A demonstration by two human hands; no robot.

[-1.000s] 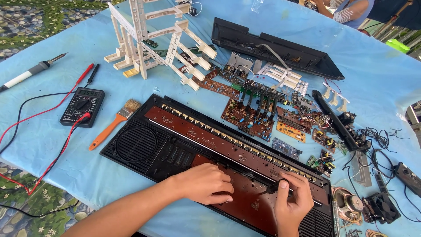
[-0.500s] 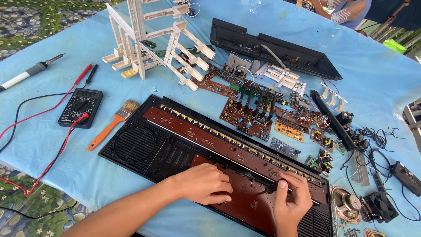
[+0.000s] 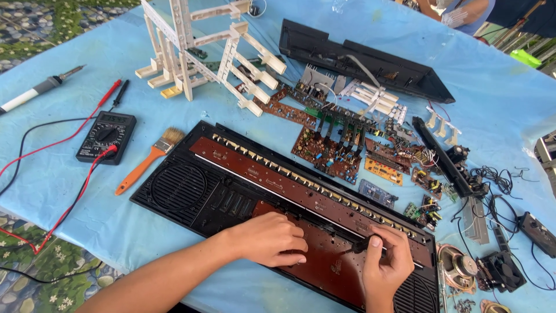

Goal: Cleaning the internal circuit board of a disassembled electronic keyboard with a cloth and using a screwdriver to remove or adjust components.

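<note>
A long black keyboard casing (image 3: 191,185) lies open on the blue table cover, with a brown circuit board (image 3: 324,255) inside and round speaker grilles at both ends. My left hand (image 3: 267,239) rests flat on the brown board, fingers curled, holding the casing down. My right hand (image 3: 387,265) grips a small black-handled screwdriver (image 3: 360,247), its tip down on the board near the casing's right part. Both forearms come in from the bottom edge.
A black multimeter (image 3: 106,137) with red and black leads, an orange-handled brush (image 3: 148,160) and a soldering iron (image 3: 40,88) lie at left. White plastic key frames (image 3: 200,49) stand behind. Circuit boards (image 3: 329,150), another black casing half (image 3: 370,64), loose speakers (image 3: 457,268) and wires crowd the right. Another person's arm (image 3: 457,10) shows at top right.
The view has shifted slightly. My right hand has turned a little around the screwdriver; my left hand stays pressed on the board.
</note>
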